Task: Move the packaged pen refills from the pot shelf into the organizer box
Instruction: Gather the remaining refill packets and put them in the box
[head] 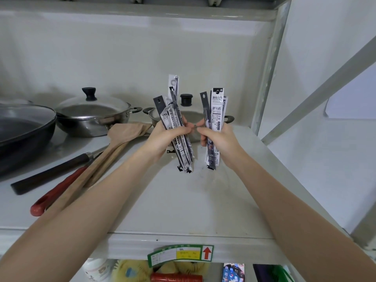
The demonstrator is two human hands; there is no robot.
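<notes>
My left hand (165, 137) grips a fanned bundle of several long, narrow black-and-white pen refill packs (174, 110), held upright above the white pot shelf (193, 196). My right hand (218, 142) grips a second, smaller bundle of the same refill packs (216, 107), also upright. The two hands are close together, fingertips almost touching, in front of a steel pot. One more pack corner shows on the shelf just behind my left hand. The organizer box is not in view.
A lidded steel pot (93, 115) and a dark wok (22, 129) stand at the left. A second lidded pot (189, 117) sits behind my hands. Wooden spatulas (114, 143) and a red-handled utensil (59, 192) lie on the shelf. The rack upright (266, 78) rises on the right. Items fill the shelf below.
</notes>
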